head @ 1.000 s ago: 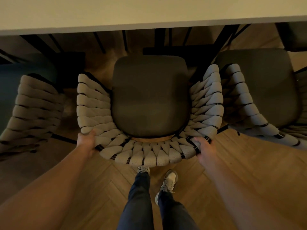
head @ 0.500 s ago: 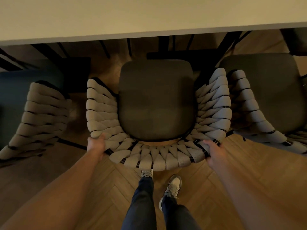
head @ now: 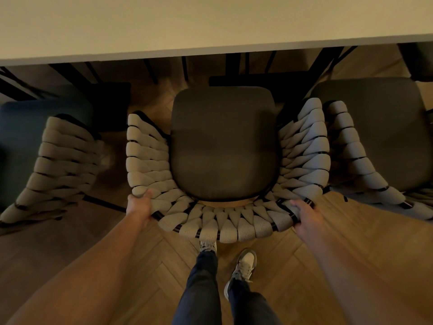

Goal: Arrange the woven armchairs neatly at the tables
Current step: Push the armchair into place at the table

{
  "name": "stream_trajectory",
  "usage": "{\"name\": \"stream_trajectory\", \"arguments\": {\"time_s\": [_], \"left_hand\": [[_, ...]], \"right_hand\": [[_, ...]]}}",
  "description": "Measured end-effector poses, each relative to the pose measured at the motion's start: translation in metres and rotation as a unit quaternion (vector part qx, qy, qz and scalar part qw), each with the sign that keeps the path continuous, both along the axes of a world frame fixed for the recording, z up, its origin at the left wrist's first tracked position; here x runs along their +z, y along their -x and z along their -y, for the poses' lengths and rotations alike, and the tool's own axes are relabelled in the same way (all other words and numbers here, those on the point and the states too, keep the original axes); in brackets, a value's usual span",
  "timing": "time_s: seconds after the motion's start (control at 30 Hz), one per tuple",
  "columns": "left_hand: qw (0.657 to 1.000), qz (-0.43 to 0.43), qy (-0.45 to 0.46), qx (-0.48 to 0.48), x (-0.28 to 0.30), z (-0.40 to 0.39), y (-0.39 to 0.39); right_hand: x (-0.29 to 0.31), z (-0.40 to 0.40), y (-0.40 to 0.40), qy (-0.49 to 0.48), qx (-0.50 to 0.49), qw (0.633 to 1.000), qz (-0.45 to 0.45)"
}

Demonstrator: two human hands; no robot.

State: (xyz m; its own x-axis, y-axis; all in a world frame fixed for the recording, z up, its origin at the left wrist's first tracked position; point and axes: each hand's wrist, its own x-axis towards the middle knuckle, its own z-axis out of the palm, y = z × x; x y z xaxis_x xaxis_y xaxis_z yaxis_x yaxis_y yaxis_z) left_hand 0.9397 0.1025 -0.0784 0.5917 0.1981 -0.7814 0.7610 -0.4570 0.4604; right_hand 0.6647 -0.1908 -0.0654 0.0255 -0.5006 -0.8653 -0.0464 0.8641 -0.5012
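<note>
A grey rope-woven armchair with a dark seat cushion [head: 222, 146] faces the pale table [head: 210, 22], its seat front just short of the edge. The left hand [head: 139, 206] and the right hand [head: 304, 214] each grip its curved woven backrest, between two matching neighbouring armchairs.

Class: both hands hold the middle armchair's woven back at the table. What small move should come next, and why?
Probably a short push straight forward. The left hand and right hand grip the middle armchair by its back, and its seat front has not yet passed under the table edge, unlike the right armchair.
</note>
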Motion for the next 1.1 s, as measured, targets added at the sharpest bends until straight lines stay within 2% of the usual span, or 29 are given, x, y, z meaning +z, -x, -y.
{"name": "stream_trajectory", "arguments": {"time_s": [0.33,0.67,0.83,1.1], "left_hand": [[0.999,0.018,-0.024,-0.017,-0.004,-0.009,-0.012],[0.997,0.024,-0.053,-0.051,-0.006,-0.018,-0.019],[0.994,0.036,-0.085,-0.057,-0.010,-0.021,-0.007],[0.995,0.020,-0.082,-0.056,-0.009,-0.023,0.003]], "right_hand": [[0.001,-0.003,-0.007,-0.035,0.015,0.999,-0.021],[-0.010,-0.012,-0.009,0.003,0.014,1.000,0.012],[-0.013,-0.009,-0.005,-0.006,0.019,1.000,-0.001],[-0.016,-0.002,-0.002,-0.016,0.018,1.000,-0.016]]}}
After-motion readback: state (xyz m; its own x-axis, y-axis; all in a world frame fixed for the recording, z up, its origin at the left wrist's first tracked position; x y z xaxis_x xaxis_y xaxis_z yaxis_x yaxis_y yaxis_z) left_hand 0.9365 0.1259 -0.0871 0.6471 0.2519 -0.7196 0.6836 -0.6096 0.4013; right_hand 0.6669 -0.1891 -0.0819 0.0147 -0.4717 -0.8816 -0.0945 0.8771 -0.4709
